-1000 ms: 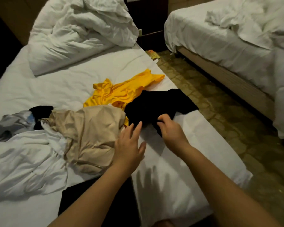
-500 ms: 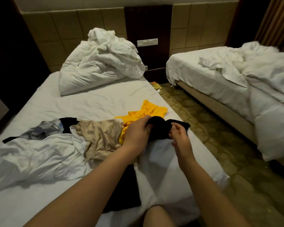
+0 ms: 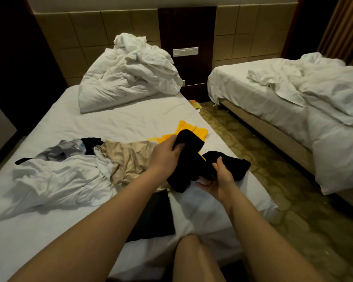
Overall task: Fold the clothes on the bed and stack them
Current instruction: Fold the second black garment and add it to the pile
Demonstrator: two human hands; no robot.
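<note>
I hold a black garment above the near right part of the bed. My left hand grips its upper end, raised over the yellow garment. My right hand holds its lower part, palm up with the thumb over the cloth. Left of it lie a beige garment, a white garment and a grey one with a black piece beside it. A flat, folded black item lies on the sheet under my left forearm.
A crumpled white duvet is heaped at the head of the bed. A second bed with rumpled sheets stands to the right across a patterned floor aisle. My bare knee shows at the bottom.
My left hand took hold of the black garment and lifted its upper end; my right hand shifted lower and turned palm up under it. The garment now hangs stretched between both hands.
</note>
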